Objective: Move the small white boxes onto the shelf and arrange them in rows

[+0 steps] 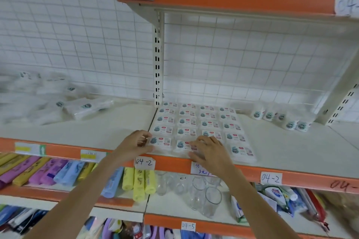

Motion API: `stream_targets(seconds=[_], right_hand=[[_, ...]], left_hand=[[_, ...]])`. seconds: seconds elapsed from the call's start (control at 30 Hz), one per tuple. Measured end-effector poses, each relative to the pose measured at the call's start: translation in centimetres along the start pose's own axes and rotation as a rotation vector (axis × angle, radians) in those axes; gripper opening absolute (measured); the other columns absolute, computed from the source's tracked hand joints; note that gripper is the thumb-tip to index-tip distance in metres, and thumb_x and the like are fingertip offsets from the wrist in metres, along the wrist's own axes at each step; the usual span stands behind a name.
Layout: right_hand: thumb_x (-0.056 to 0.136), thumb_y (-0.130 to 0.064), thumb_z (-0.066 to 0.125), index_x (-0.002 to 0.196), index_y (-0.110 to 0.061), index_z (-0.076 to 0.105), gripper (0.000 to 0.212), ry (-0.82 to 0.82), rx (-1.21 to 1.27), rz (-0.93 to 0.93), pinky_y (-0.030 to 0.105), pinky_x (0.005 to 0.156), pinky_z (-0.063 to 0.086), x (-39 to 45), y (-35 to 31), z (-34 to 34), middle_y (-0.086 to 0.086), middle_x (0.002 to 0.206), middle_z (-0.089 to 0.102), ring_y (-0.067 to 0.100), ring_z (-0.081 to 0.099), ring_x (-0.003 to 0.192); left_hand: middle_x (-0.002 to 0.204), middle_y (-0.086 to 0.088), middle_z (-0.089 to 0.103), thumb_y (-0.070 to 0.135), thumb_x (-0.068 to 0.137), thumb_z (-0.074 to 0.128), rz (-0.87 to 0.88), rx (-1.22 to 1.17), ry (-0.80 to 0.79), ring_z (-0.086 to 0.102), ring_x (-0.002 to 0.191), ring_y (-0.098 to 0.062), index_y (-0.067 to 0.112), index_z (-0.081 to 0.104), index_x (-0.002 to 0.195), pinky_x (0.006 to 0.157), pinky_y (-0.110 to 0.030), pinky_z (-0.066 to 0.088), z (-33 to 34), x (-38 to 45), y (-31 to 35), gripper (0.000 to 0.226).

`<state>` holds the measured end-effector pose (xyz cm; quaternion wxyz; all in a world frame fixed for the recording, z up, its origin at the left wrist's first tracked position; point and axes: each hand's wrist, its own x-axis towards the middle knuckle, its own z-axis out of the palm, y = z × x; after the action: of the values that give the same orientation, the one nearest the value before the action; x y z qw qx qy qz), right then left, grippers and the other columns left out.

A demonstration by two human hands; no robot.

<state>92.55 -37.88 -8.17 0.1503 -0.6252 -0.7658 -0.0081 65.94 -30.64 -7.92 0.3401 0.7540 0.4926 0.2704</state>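
Directly beyond both hands, on the shelf [291,153] with the orange front edge, small white boxes [196,124] lie flat in a grid, four columns running back toward the wire mesh. Boxes are flat, rectangular, white with a teal emblem and a red tag; surfaces look glossy, possibly film-wrapped. Long axis of each box runs left-right, parallel to the shelf edge.

Left hand [136,144]: fingers curled, tips against the left end of the front-left box [161,141]. Cannot tell whether it pinches the box or only nudges it.

Right hand [208,150]: fingers spread and fairly straight, resting flat on the front box of the second column [183,145], holding nothing.

Front row sits just beyond the fingertips, near the shelf lip. Judgement: step in hand is squaring up the front row; the left hand is nearer the outer end, so a push rightward from there would close gaps. Front-right box [242,151] lies slightly skewed, to the right of the right hand.

Clear glasses [206,198] stand on the shelf below.
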Motion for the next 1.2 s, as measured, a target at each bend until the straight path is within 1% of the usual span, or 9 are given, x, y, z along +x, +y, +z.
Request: stream_targets(seconds=[0.1,0.23,0.37,0.57,0.73,0.8,0.9,1.03,1.2], right_hand=[[0.071,-0.069,0.016,0.119,-0.032,0.06,0.075,0.043,0.052,0.014,0.038,0.107,0.022,0.4,-0.5,-0.9,-0.007,0.132,0.049,0.021,0.037,0.127],[0.075,-0.061,0.023,0.118,-0.024,0.06,0.068,0.089,0.187,-0.09,0.033,0.1,0.032,1.1,-2.5,-1.6,-0.005,0.124,0.056,0.018,0.043,0.12],[0.079,-0.051,0.034,0.106,-0.02,0.064,0.051,0.094,0.177,-0.279,0.036,0.087,0.043,1.6,-5.8,0.0,-0.003,0.11,0.062,0.022,0.054,0.106],[0.088,-0.039,0.052,0.121,-0.022,0.056,0.038,-0.071,0.295,-0.49,0.03,0.094,0.037,2.3,-13.9,4.0,-0.007,0.123,0.055,0.016,0.046,0.116],[0.084,-0.044,0.051,0.117,-0.022,0.058,0.041,-0.205,0.518,-0.536,0.022,0.089,0.038,3.5,-20.8,6.9,-0.008,0.116,0.057,0.011,0.049,0.11],[0.086,-0.038,0.056,0.117,-0.022,0.057,0.035,-0.215,0.542,-0.569,0.024,0.089,0.039,4.4,-23.5,7.9,-0.008,0.114,0.056,0.01,0.047,0.109],[0.083,-0.04,0.05,0.117,-0.022,0.058,0.04,-0.197,0.508,-0.582,0.03,0.094,0.04,6.4,-26.8,8.7,-0.008,0.114,0.057,0.013,0.047,0.11],[0.08,-0.041,0.047,0.111,-0.02,0.061,0.039,-0.097,0.417,-0.576,0.026,0.088,0.038,11.0,-32.0,10.7,-0.006,0.111,0.062,0.018,0.054,0.104],[0.084,-0.026,0.063,0.116,-0.02,0.059,0.032,-0.039,0.409,-0.469,0.032,0.09,0.04,15.9,-37.7,11.0,-0.004,0.115,0.06,0.021,0.051,0.106]], left_hand=[[0.116,0.001,0.055,0.026,0.081,0.07,0.07,0.163,0.122,0.052,0.104,-0.009,0.016,0.055,0.118,0.091,-0.025,0.042,-1.0,-1.6,-0.3,0.042],[0.106,-0.004,0.062,0.044,0.078,0.057,0.099,0.402,0.359,0.061,0.089,-0.016,0.01,0.061,0.109,0.077,-0.03,0.048,-3.2,-7.0,-1.3,0.047],[0.094,-0.009,0.067,0.029,0.079,0.064,-0.043,0.683,0.557,0.067,0.073,-0.028,0.008,0.066,0.1,0.057,-0.032,0.051,-5.1,-14.8,-2.6,0.03],[0.095,-0.007,0.068,0.016,0.072,0.076,-0.352,0.771,0.577,0.066,0.073,-0.026,0.011,0.067,0.1,0.058,-0.031,0.051,-7.0,-25.0,-4.9,0.03],[0.091,0.001,0.065,0.038,0.076,0.053,-0.555,0.713,0.646,0.064,0.077,-0.021,0.02,0.066,0.094,0.062,-0.03,0.05,-9.2,-30.7,-7.7,0.028],[0.09,0.001,0.064,0.033,0.077,0.057,-0.599,0.703,0.673,0.064,0.08,-0.022,0.02,0.067,0.093,0.063,-0.029,0.049,-10.9,-32.2,-9.8,0.023],[0.095,0.002,0.065,0.026,0.078,0.065,-0.615,0.697,0.694,0.063,0.087,-0.023,0.021,0.067,0.096,0.07,-0.032,0.05,-13.7,-32.9,-12.2,0.019],[0.104,0.0,0.065,0.026,0.082,0.065,-0.607,0.721,0.693,0.062,0.092,-0.021,0.018,0.066,0.104,0.073,-0.032,0.047,-20.2,-32.6,-16.5,0.024],[0.108,0.002,0.063,0.029,0.085,0.061,-0.555,0.709,0.661,0.06,0.091,-0.017,0.021,0.063,0.109,0.071,-0.027,0.045,-28.9,-32.1,-21.6,0.025]])
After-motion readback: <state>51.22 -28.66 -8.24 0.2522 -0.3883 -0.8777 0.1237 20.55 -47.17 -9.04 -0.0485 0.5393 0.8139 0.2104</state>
